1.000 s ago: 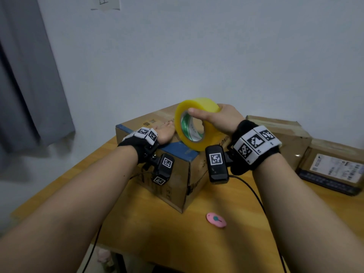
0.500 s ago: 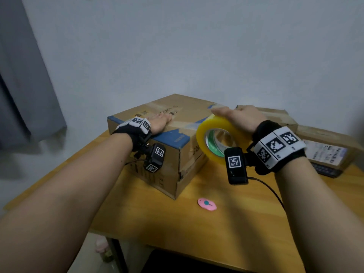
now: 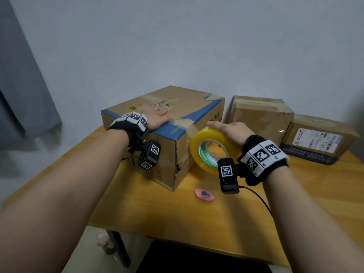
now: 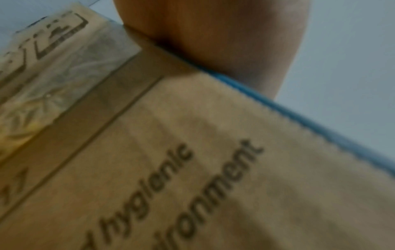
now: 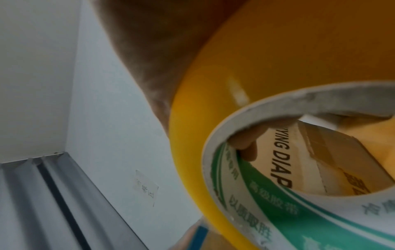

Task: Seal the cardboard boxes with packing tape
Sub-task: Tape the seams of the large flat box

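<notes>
Lowered beside the box (image 3: pixel 177 107), the tape roll (image 3: pixel 199 146) hangs gripped under the right hand (image 3: pixel 232 131).

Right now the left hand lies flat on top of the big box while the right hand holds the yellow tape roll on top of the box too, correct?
Not quite. The head view shows the tape roll in the right hand beside the big box, off its near right edge. The left hand does lie flat on top.

Both forearms reach forward; left hand (image 3: pixel 157 118) lies flat, right hand (image 3: pixel 229 131) has its fingers (image 5: pixel 245 145) curled.
</notes>
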